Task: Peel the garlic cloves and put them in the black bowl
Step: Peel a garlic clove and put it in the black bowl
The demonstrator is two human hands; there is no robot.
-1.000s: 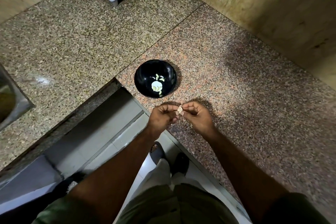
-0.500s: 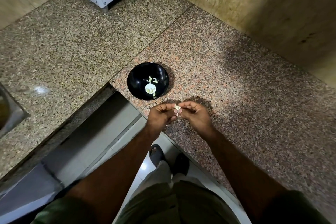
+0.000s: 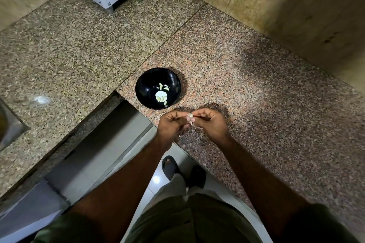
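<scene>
Since earlier frame, we barely moved: left hand (image 3: pixel 171 124) and right hand (image 3: pixel 209 122) still pinch garlic clove (image 3: pixel 190 118) over counter (image 3: pixel 276 104) front edge, near black bowl (image 3: pixel 158 88). Clove light, slippery; skin brittle, take at tip.

No readable text, label, brand, number or sign on any surface in view.

One black bowl (image 3: pixel 147 92), one garlic clove (image 3: pixel 190 118) pinched between two hands, left hand (image 3: pixel 171 124), right hand (image 3: pixel 210 123), several peeled cloves (image 3: pixel 162 95) in bowl, exact number unclear, two sandals (image 3: pixel 169 166)
</scene>
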